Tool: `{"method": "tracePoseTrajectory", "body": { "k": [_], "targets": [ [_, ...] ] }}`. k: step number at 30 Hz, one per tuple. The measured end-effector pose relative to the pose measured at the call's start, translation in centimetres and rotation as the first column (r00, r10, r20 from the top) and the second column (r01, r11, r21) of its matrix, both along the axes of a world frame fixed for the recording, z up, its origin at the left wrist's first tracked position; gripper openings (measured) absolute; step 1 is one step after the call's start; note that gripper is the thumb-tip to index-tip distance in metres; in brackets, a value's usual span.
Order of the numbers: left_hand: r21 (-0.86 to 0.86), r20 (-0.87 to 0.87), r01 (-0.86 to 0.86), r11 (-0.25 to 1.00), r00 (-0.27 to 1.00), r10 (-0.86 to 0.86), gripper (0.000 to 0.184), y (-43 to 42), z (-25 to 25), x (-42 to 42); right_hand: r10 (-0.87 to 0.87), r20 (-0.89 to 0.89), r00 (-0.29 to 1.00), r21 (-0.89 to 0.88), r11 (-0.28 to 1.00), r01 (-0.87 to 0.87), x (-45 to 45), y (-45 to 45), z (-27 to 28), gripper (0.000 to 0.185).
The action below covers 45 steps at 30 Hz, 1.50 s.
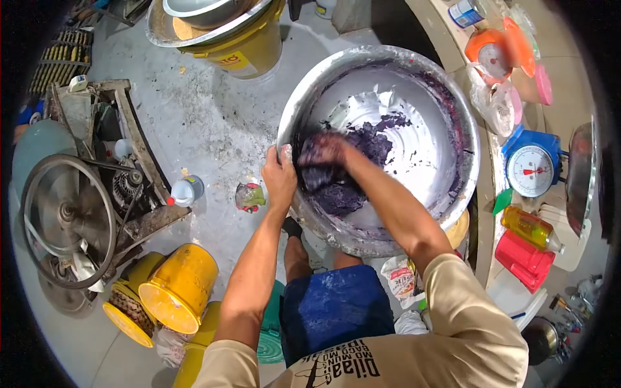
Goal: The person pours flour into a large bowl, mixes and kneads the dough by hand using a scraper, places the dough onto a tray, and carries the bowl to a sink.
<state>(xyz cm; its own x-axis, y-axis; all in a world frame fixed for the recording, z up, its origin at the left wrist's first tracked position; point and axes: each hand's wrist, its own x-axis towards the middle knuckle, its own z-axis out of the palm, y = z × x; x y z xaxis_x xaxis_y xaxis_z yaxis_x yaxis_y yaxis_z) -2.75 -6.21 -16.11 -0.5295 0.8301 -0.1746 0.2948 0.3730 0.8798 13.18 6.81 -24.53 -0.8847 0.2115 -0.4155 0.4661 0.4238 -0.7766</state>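
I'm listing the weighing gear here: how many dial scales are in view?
2. The blue scale is right of the big metal basin; the orange scale is higher in the picture, off the basin's upper right. Others may be hidden.

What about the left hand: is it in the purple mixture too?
No, the left hand holds the rim of the basin, while only the right hand is in the purple mixture.

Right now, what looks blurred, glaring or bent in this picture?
Head view: the right hand is motion-blurred, the left hand sharper; head view: glare whitens part of the metal basin; head view: wide-angle bending, black corners.
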Motion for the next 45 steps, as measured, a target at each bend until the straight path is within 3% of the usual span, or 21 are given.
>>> {"method": "tracePoseTrajectory", "body": {
  "k": [1,3,4,5,9,12,14,16,18,19,22,26,29,32,36,37,39,41,42,43,45],
  "targets": [
    [0.004,-0.015,0.008,1.0,1.0,-0.008,0.025,0.1,0.2,0.2,0.075,0.304,0.95,0.135,0.983,-0.12,-1.8,-2.0,5.0,0.075],
    [0.019,-0.038,0.007,1.0,0.999,-0.006,0.024,-0.1,0.1,0.3,-0.14,0.121,0.983,0.51,0.858,0.06,2.3,-10.3,2.0,0.093],
    [0.033,-0.049,0.005,0.999,0.999,-0.003,0.024,-0.4,-0.4,0.4,-0.029,0.175,0.984,0.486,0.872,-0.061,3.5,-11.3,6.6,0.086],
    [0.047,-0.06,0.006,0.999,0.998,-0.003,0.023,-0.5,-0.6,0.2,0.097,0.115,0.989,0.831,0.535,-0.149,7.5,-15.0,0.1,0.073],
    [0.02,0.043,0.019,1.0,0.999,-0.02,0.022,-0.2,2.0,-0.1,-0.06,0.574,0.817,0.707,0.54,-0.457,12.8,-17.6,2.1,0.061],
    [-0.006,0.018,0.037,0.999,0.999,-0.037,0.022,-0.2,2.2,-0.1,-0.081,0.543,0.836,0.29,0.952,-0.097,10.3,-13.2,9.4,0.059],
    [-0.022,-0.06,0.058,0.998,0.996,-0.059,0.022,-0.6,2.0,-0.1,0.13,0.611,0.78,0.199,0.929,-0.311,10.3,-13.2,3.9,0.058],
    [-0.069,-0.076,0.069,0.995,0.994,-0.074,0.024,-0.4,1.4,-0.2,0.075,0.375,0.924,0.799,0.479,-0.363,13.5,-14.4,-2.2,0.053],
    [-0.039,-0.078,0.054,0.998,0.995,-0.057,0.026,-0.5,1.6,0.2,0.071,0.523,0.849,0.229,0.948,-0.221,8.3,-10.3,0.9,0.052],
    [-0.146,-0.087,0.024,0.989,0.996,-0.037,0.025,-0.8,1.3,0.5,0.023,0.438,0.899,0.299,0.939,-0.169,9.1,-10.8,-2.1,0.053],
    [-0.124,-0.031,0.017,0.992,0.999,-0.021,0.025,-1.0,0.9,0.8,-0.175,0.248,0.953,0.398,0.915,0.065,9.7,-11.0,-5.4,0.052],
    [-0.138,-0.023,0.009,0.99,1.0,-0.012,0.026,-0.7,-0.3,1.0,-0.174,0.292,0.94,0.443,0.896,0.028,9.8,-10.6,-6.6,0.052],
    [-0.235,-0.192,0.048,0.971,0.977,-0.095,0.026,-0.8,-0.2,0.9,-0.173,0.378,0.91,0.396,0.918,0.01,8.9,-10.2,-6.0,0.059],
    [-0.112,-0.251,-0.031,0.993,0.968,0.001,0.027,-0.7,-0.7,1.1,-0.168,0.386,0.907,0.49,0.87,-0.047,8.4,-10.6,-2.1,0.07],
    [-0.086,-0.205,0.004,0.996,0.979,-0.021,0.027,-1.1,0.1,1.0,-0.237,0.112,0.965,-0.035,0.97,0.242,13.3,-9.2,0.4,0.065],
    [-0.077,-0.201,0.014,0.997,0.979,-0.029,0.027,-1.3,0.4,1.1,-0.303,0.045,0.952,-0.213,0.928,0.306,14.4,-8.6,2.2,0.063],
    [-0.053,-0.196,0.022,0.998,0.98,-0.032,0.027,-1.3,0.7,1.1,-0.566,0.045,0.823,-0.575,0.659,0.485,14.0,-6.6,13.2,0.056],
    [-0.048,-0.183,0.013,0.999,0.983,-0.021,0.027,-1.4,0.3,1.0,-0.793,0.301,0.53,-0.837,0.046,0.545,13.6,-7.3,14.7,0.048],
    [-0.048,-0.178,0.012,0.999,0.984,-0.02,0.027,-1.4,-0.1,1.0,-0.796,0.474,0.376,-0.843,-0.287,0.456,13.5,-7.6,14.7,0.044],
    [-0.047,-0.175,0.0,0.999,0.985,-0.009,0.027,-1.4,-0.1,1.0,-0.801,0.477,0.362,-0.873,-0.383,0.303,14.0,-8.6,11.6,0.042],
    [-0.05,-0.169,-0.019,0.999,0.986,0.011,0.029,-1.3,0.2,1.1,-0.858,0.512,-0.034,-0.72,-0.451,0.528,12.3,-12.0,-1.0,0.039]
  ]
}}
